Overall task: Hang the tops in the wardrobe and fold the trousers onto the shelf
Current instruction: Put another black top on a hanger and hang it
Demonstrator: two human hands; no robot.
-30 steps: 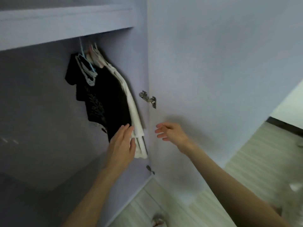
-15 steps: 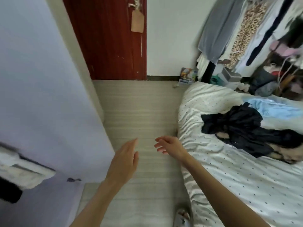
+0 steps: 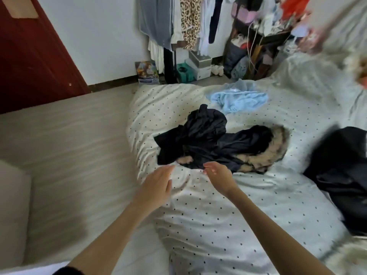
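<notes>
A crumpled pile of black clothes (image 3: 206,137) lies on the polka-dot bed (image 3: 208,215), with a tan furry garment (image 3: 264,155) partly under its right side. A light blue garment (image 3: 238,98) lies behind the pile. Another black garment (image 3: 341,175) sits at the bed's right edge. My left hand (image 3: 156,185) hovers just short of the pile's near edge, fingers straight, holding nothing. My right hand (image 3: 218,175) is beside it, fingers relaxed, fingertips at the pile's near edge. The wardrobe is out of view.
A red-brown door (image 3: 29,56) stands at the far left. A crowded clothes rack (image 3: 178,22) and cluttered shelves (image 3: 264,40) line the back wall, with boxes (image 3: 198,66) on the floor. Pale wood floor (image 3: 69,145) runs left of the bed.
My view has swung from the wardrobe interior round to the bed. Both hands left the hanging clothes and now reach toward the black pile, still holding nothing.
</notes>
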